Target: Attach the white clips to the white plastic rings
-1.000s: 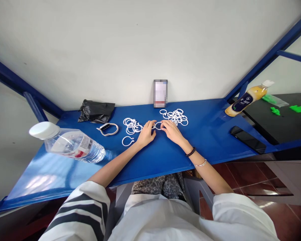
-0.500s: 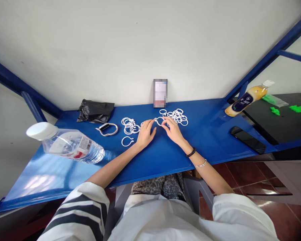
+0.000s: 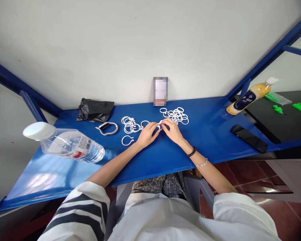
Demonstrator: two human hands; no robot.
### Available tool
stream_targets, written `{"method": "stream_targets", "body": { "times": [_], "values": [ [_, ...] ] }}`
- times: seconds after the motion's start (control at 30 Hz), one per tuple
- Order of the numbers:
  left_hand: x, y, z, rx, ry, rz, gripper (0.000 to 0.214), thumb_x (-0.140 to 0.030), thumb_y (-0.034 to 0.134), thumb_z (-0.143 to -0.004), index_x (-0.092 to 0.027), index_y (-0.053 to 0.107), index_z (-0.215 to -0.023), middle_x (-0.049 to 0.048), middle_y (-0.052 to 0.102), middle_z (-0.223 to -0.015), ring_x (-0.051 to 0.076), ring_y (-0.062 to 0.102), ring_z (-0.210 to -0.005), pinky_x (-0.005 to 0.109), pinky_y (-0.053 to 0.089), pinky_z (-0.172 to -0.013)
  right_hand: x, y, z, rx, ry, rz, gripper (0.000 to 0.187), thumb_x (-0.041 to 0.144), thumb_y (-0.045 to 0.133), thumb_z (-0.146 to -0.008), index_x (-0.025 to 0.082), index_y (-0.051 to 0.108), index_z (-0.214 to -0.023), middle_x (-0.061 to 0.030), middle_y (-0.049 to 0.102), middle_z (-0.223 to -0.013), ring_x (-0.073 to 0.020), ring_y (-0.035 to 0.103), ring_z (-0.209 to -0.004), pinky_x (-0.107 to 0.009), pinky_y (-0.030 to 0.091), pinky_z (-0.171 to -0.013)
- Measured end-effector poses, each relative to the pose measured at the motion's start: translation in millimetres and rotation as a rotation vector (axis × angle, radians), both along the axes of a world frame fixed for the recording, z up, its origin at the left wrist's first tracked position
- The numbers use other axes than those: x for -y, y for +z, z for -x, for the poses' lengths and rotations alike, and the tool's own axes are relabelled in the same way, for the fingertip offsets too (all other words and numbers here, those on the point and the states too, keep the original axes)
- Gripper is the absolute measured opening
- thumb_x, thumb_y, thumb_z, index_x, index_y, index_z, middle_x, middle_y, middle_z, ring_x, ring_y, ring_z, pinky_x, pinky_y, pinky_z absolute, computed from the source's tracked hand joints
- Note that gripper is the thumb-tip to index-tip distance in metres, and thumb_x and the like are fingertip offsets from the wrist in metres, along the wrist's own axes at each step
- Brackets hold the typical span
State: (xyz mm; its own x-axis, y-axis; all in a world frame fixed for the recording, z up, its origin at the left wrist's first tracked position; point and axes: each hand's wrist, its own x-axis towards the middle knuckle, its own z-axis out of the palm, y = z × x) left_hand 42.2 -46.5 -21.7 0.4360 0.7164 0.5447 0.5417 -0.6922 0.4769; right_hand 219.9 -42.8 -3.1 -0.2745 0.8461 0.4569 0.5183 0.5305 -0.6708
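Note:
Between the fingertips of my two hands, above the blue table, is a white plastic curtain ring, mostly hidden by the fingers. My left hand pinches it from the left. My right hand pinches it from the right, thumb and fingers together. Just beyond my right hand lies a heap of white rings. Left of my left hand is another pile of rings, with one open-ended ring apart from it, nearer me.
A phone-like upright rectangle leans on the wall. Leftward are a banded watch, a black plastic bag and a large water bottle. A yellow drink bottle and a dark phone lie to the right.
My hands have drawn closer together, and the ring that showed between them is now mostly covered by fingers. A ring beside my left hand shows more fully.

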Motion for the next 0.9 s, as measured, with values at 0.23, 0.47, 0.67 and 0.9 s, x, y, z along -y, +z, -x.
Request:
{"method": "stream_targets", "body": {
  "times": [0.23,0.47,0.67,0.9],
  "values": [
    [1.3,3.5,1.0,0.035,-0.007,-0.013,0.024,-0.03,0.047,-0.095,-0.018,0.057,-0.113,0.0109,0.062,-0.109,0.022,0.061,-0.102,0.035,0.051,-0.089,3.5,1.2,2.7,0.025,-0.021,0.038,0.022,0.022,0.044,-0.093,0.022,0.066,-0.089,-0.0059,0.065,-0.092,-0.0203,0.062,-0.086,-0.034,0.05,-0.08],
    [0.4,0.0,2.3,0.021,0.013,-0.034,0.027,-0.038,0.054,-0.093,-0.018,0.057,-0.11,0.0104,0.062,-0.109,0.022,0.061,-0.103,0.035,0.051,-0.088,5.0,-0.5,3.8,0.056,-0.025,0.045,0.02,0.02,0.046,-0.093,0.021,0.066,-0.095,-0.0057,0.065,-0.092,-0.0176,0.063,-0.077,-0.031,0.05,-0.072],
    [-2.8,-3.4,1.6,0.074,0.049,-0.068,0.019,-0.029,0.043,-0.098,-0.018,0.058,-0.101,0.0084,0.063,-0.1,0.018,0.061,-0.092,0.03,0.051,-0.079,5.9,-0.3,4.6,0.043,0.006,0.059,0.021,0.021,0.048,-0.093,0.021,0.068,-0.099,-0.0053,0.066,-0.09,-0.0166,0.063,-0.074,-0.032,0.052,-0.072],
    [-2.8,-0.5,1.9,0.141,0.12,0.012,0.021,-0.028,0.04,-0.099,-0.018,0.054,-0.088,0.0051,0.061,-0.086,0.015,0.058,-0.077,0.026,0.045,-0.068,8.3,4.0,4.9,0.042,0.002,0.053,0.022,0.022,0.048,-0.093,0.022,0.069,-0.097,-0.0041,0.069,-0.088,-0.017,0.064,-0.075,-0.031,0.052,-0.071]
  ]
}}
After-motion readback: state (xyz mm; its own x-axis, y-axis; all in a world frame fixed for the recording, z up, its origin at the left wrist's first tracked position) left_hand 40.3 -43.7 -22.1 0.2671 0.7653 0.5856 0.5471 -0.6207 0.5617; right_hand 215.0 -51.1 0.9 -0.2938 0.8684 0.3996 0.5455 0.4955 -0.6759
